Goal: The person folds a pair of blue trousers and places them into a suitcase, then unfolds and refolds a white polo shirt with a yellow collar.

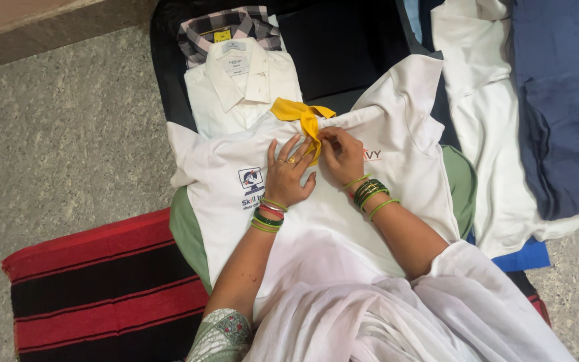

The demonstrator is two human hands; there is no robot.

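A white polo shirt with a yellow collar lies spread face-up on a green garment. The left hand rests flat and released on its chest beside the placket. The right hand pinches the yellow placket just below the collar. Folded shirts lie beyond.

White polo shirt lies flat, front up, chest logos showing; its yellow collar is crumpled, placket bunched at centre.
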